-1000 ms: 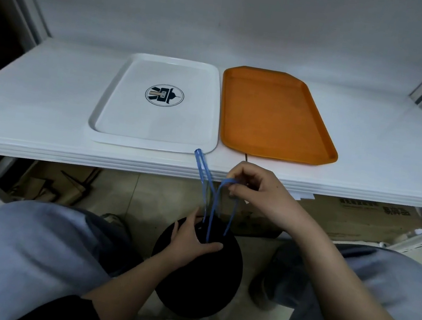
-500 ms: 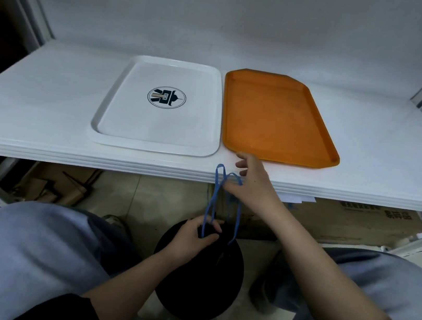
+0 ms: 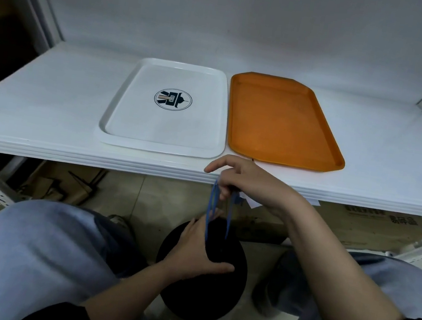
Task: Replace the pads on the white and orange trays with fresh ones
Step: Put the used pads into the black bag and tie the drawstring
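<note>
Lower centre: right hand [image 3: 245,181] pinches thin blue drawstring loops [image 3: 210,209]; left hand [image 3: 196,251] grips round black bag [image 3: 200,281]. Flat white plastic tray [image 3: 163,144] and orange plastic tray [image 3: 286,122] lie bare above.

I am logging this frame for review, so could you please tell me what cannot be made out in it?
Head view only:
- Black bag: contents hidden by its dark cloth and the left hand.
- White tray emblem: lettering too small.
- Cardboard box print: partly hidden by the shelf.
- Fresh pads: none visible.
</note>
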The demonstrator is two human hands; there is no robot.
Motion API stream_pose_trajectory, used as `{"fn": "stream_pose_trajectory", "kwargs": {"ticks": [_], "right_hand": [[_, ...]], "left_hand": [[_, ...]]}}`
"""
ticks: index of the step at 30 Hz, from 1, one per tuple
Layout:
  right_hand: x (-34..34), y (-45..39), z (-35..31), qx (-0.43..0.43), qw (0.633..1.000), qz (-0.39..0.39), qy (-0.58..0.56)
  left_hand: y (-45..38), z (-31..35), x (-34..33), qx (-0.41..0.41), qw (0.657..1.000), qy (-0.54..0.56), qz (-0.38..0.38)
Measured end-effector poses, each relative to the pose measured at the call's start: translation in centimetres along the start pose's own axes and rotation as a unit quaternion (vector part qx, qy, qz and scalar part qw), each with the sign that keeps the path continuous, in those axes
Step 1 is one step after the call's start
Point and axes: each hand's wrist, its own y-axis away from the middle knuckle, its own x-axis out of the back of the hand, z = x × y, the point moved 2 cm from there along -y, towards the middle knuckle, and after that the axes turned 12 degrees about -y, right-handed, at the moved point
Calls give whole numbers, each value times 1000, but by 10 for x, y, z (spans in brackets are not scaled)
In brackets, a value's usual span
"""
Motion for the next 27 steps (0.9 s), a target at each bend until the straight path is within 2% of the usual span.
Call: {"fn": "stream_pose_trajectory", "kwargs": {"ticks": [3, 6, 9, 16, 21, 24, 27], "right_hand": [[-9, 9, -10, 9, 998, -51, -34], [-15, 11, -8, 32, 995, -83, -47], [-13, 13, -3, 60, 996, -40, -61], [0, 14, 9, 109, 986, 87, -87], [5, 16, 10, 150, 975, 138, -91], [6, 17, 13, 169, 969, 161, -80], [13, 15, 14, 168, 964, 182, -97]], "left_hand": [[-10, 5, -6, 29, 999, -9, 13], [-21, 5, -8, 29, 996, 72, 54], [-27, 6, -15, 39, 989, 132, 49], [-34, 6, -14, 101, 992, 65, 30], [-38, 11, -12, 129, 991, 42, 3], [-38, 11, -15, 116, 993, 33, -9], [-32, 11, -11, 51, 998, 12, 33]]}}
